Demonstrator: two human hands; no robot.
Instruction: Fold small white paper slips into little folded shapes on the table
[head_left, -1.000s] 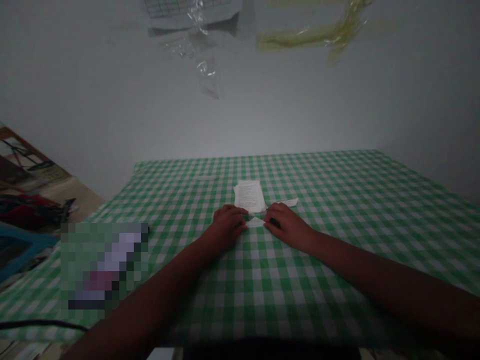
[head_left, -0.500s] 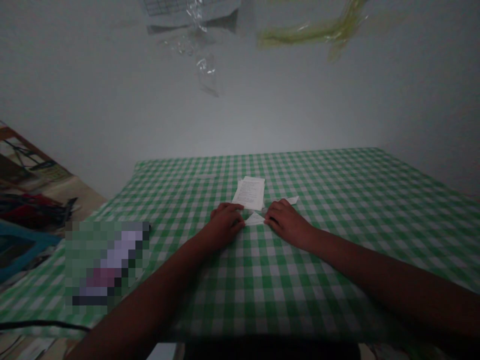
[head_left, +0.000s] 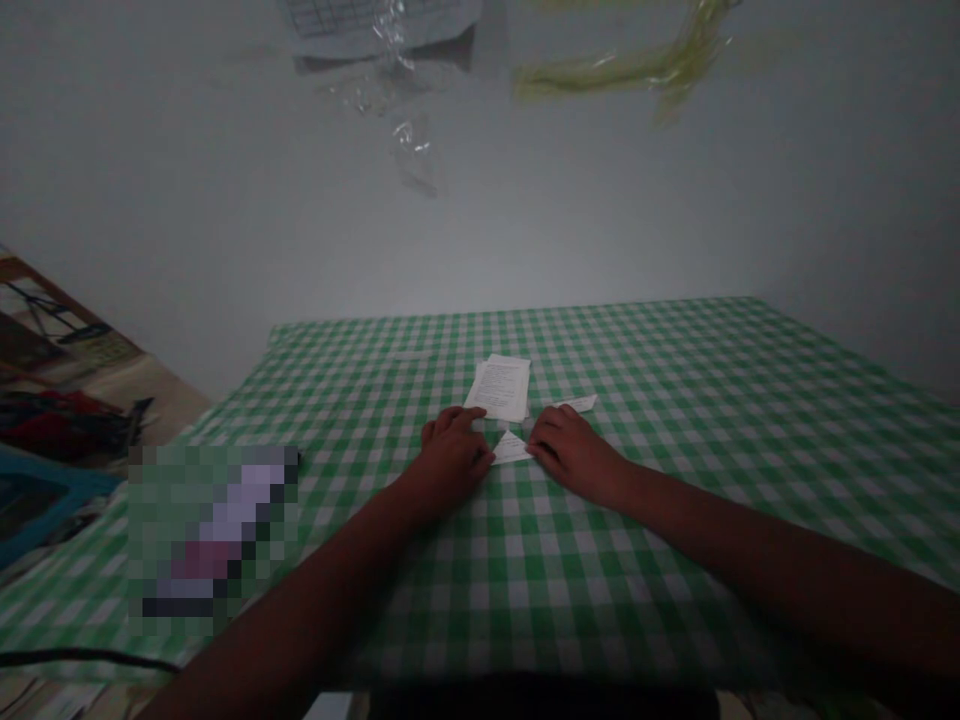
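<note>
A small folded piece of paper (head_left: 511, 449), triangular with printed lines, lies on the checked cloth between my hands. My left hand (head_left: 453, 456) pinches its left corner with thumb and finger. At the right corner, the closed fingertips of my right hand (head_left: 568, 447) grip it. Just beyond sits a stack of printed paper sheets (head_left: 502, 388); a left fingertip reaches its near edge. Another folded paper strip (head_left: 581, 403) pokes out behind my right hand, its near part hidden.
A green and white checked cloth (head_left: 675, 380) covers the table. On the left lies a pixelated, blurred-out object (head_left: 225, 520), with a black cable (head_left: 90, 655) near the front edge. A blue item (head_left: 52, 505) and clutter stand beyond the left edge. A pale wall (head_left: 600, 210) rises behind.
The folded paper now lies with its triangle peak a little more spread out and visible. Both hands have shifted only slightly, staying at its two corners.
</note>
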